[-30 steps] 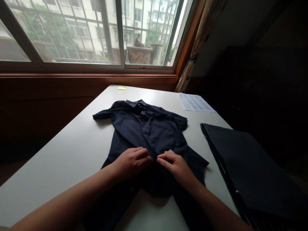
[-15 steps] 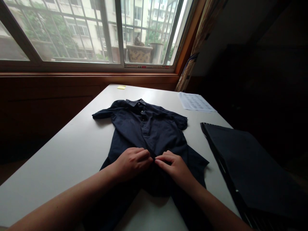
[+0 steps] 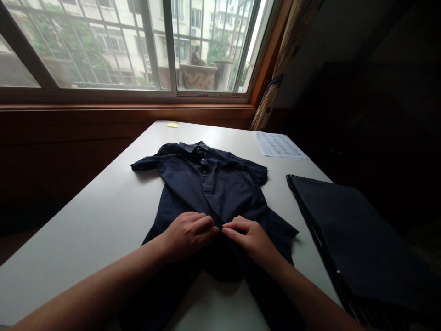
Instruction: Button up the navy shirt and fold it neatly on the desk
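From my remote seat I take the dark shirt (image 3: 220, 193) as my landmark, lying front up on the white table (image 3: 113, 202), its collar (image 3: 193, 147) pointing away from the wearer. Going left to right, I start beyond the shirt with the barred window (image 3: 168, 46), then a sleeve (image 3: 146, 164) spread out at the shirt's left side, and a yellow note (image 3: 172, 124) beyond the collar. The left hand (image 3: 191, 230) comes next, curled over the lower part of the shirt, its fingers appearing clamped on the front edge. The buttons (image 3: 202, 159) run down from the collar above it. Just beside, the right hand (image 3: 250, 236) has thumb and forefinger brought together, seemingly pinching that same edge; the cloth there is too dark for me to tell whether a button sits between the tips. I judge the shirt light, soft and floppy, hardly fragile, likely to wrinkle if tugged; I would hold it by the doubled front edge, close to a button, letting the table carry the rest. Right of the shirt I see a curtain (image 3: 270, 101) beyond it, papers (image 3: 282, 145) past the far sleeve, and nearer, a flat dark pad (image 3: 351, 225)
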